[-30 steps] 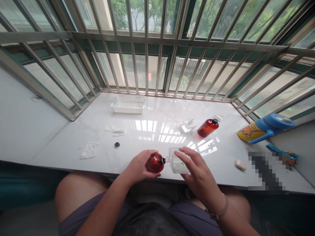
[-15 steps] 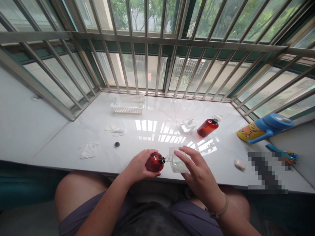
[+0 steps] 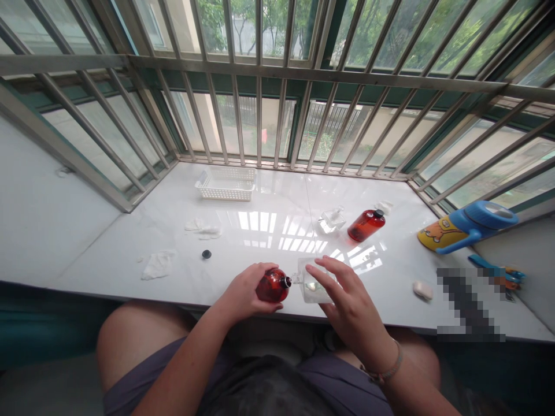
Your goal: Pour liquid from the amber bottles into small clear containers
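My left hand [image 3: 254,292] wraps round a red-amber bottle [image 3: 271,286], whose uncapped neck points right. Against or very near that neck lies the narrow mouth of a clear square glass bottle [image 3: 307,293], tipped on its side above the front of the table. My right hand [image 3: 347,292] grips the glass bottle by its base, thumb below and fingers above, some of them lifted. A little liquid seems to be inside the glass bottle. The black cap [image 3: 206,254] rests on the table to the left of my left hand.
A white basket [image 3: 225,193] stands at the back. Another clear glass bottle [image 3: 332,221] and a capped red bottle [image 3: 366,225] are behind my right hand. Crumpled tissues [image 3: 158,266] lie left; a blue-yellow flask [image 3: 466,228] and a whitish block [image 3: 422,290] lie right.
Both hands and bottles keep almost the same position. The liquid or highlight inside the clear glass bottle looks slightly different.
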The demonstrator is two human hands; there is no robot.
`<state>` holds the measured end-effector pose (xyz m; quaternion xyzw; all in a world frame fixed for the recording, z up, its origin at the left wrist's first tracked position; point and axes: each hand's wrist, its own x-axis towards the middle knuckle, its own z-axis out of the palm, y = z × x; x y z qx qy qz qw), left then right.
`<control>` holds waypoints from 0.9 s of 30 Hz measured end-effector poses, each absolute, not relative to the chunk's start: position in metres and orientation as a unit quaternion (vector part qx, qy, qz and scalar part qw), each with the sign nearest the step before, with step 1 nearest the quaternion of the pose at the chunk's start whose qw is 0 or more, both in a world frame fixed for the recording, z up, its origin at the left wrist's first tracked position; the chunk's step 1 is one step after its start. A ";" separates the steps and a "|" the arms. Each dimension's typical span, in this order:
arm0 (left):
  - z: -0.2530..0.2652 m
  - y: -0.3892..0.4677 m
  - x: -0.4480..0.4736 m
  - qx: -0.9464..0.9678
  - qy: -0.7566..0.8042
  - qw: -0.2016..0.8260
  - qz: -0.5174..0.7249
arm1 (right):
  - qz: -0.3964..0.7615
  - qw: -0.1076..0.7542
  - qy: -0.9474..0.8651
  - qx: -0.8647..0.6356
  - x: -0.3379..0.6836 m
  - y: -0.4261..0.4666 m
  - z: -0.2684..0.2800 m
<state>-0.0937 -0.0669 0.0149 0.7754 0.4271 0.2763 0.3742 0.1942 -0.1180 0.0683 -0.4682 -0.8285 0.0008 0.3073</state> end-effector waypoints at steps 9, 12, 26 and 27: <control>0.013 -0.066 -0.094 0.777 0.424 0.375 0.278 | -0.007 0.306 -0.833 -0.460 0.193 -0.119 0.070; 0.014 -0.066 -0.094 0.773 0.428 0.380 0.274 | -0.013 0.305 -0.834 -0.460 0.193 -0.118 0.072; 0.015 -0.067 -0.093 0.770 0.430 0.381 0.278 | -0.039 0.309 -0.835 -0.455 0.191 -0.117 0.072; 0.015 -0.067 -0.093 0.769 0.430 0.382 0.278 | -0.039 0.308 -0.835 -0.453 0.191 -0.117 0.072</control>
